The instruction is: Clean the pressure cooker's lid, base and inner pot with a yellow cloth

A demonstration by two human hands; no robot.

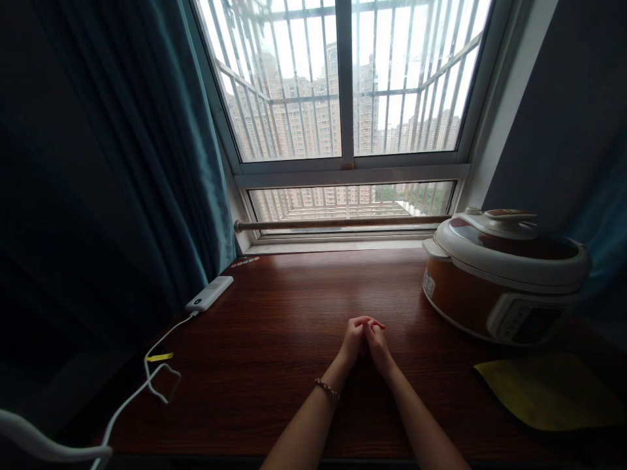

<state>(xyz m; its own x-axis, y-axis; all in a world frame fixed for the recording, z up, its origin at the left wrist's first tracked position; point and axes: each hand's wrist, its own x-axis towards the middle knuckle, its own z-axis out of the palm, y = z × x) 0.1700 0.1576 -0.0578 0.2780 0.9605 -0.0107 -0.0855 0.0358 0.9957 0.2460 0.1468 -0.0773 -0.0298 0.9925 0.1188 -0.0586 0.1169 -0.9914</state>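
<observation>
My left hand [353, 338] and my right hand [376, 342] are clasped together at the middle of the dark red-brown wooden table [274, 365]. Both have their fingers folded in against each other, and no object shows between them. The palms are hidden. Around the left wrist is a beaded bracelet [326, 388]. Of the things about, the rice-cooker-like electric pot [499, 294] is nearest, to the right of the hands and apart from them.
At the left edge lies a white power strip or power bank [210, 294] with a white cable [126, 403] carrying a yellow tag [160, 357]. A yellow-green cloth or mat [548, 391] lies front right. Beyond stand a barred window [347, 85] and a blue curtain [196, 163].
</observation>
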